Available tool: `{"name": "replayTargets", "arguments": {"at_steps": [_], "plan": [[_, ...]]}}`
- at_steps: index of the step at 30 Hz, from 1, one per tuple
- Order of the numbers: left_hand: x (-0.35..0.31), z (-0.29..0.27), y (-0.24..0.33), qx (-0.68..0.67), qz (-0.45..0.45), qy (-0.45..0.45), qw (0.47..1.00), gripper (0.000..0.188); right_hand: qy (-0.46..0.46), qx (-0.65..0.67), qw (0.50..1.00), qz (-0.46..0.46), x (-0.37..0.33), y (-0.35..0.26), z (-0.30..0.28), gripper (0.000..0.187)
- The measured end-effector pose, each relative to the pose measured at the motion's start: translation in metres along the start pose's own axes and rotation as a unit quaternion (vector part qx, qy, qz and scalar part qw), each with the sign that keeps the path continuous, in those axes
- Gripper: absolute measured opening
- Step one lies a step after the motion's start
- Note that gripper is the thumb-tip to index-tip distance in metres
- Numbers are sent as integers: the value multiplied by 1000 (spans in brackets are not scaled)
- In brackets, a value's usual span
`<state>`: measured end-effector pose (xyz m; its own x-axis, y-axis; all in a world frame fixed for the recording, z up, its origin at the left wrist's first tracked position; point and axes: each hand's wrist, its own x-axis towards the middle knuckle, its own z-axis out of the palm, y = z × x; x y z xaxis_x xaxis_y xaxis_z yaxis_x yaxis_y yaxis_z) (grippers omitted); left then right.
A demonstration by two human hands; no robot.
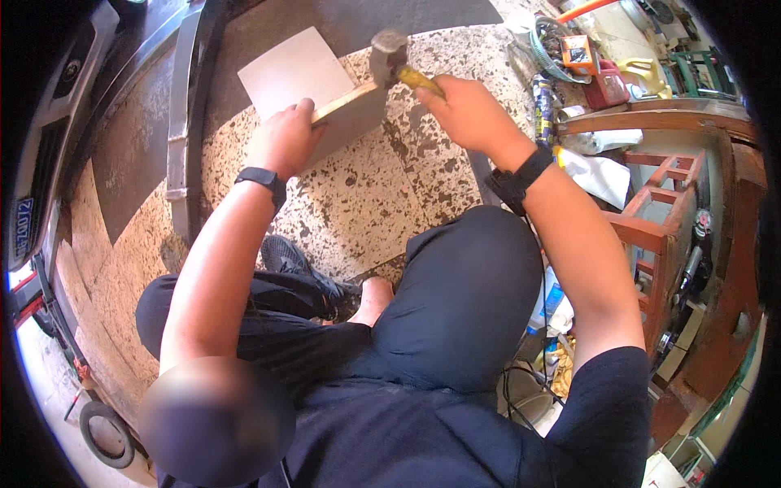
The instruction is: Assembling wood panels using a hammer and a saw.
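Note:
In my right hand (470, 114) is a hammer with a yellow handle (420, 80), its fingers wrapped round the grip. The grey metal hammer head (389, 55) is slightly blurred and stands at the far end of a board's top edge; I cannot tell whether it touches. My left hand (285, 140) grips that board (351, 122), which stands on edge with its pale, narrow side up. Joined to or lying against it on the far side is a flat white panel (294, 69). Any nail at the hammer is not visible.
Speckled, worn flooring (358, 207) lies under the boards. A metal rail (185, 106) and a vehicle's front end (61, 106) are on the left. Along the right stand a spray can (543, 106), a red jug (606, 85), an orange box (578, 54) and a reddish wooden frame (651, 232).

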<state>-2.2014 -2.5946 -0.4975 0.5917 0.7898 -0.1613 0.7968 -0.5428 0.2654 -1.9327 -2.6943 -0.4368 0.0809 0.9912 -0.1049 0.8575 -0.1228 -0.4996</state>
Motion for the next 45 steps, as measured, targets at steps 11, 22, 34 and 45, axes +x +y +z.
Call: {"name": "replayTargets", "arguments": {"at_steps": [11,22,34,45], "plan": [[-2,-2,4,23,-17,3,1000,28,-14,4,1000,-3,1,-11,0,45],[-1,2,1,-20,13,34,999,30,-61,19,998,12,3,-26,-6,43],[-6,1,3,-31,36,60,997,25,-56,34,998,2,5,-27,-5,43],[-4,6,2,-23,12,29,999,29,-18,69,997,25,2,-23,-9,45]]}}
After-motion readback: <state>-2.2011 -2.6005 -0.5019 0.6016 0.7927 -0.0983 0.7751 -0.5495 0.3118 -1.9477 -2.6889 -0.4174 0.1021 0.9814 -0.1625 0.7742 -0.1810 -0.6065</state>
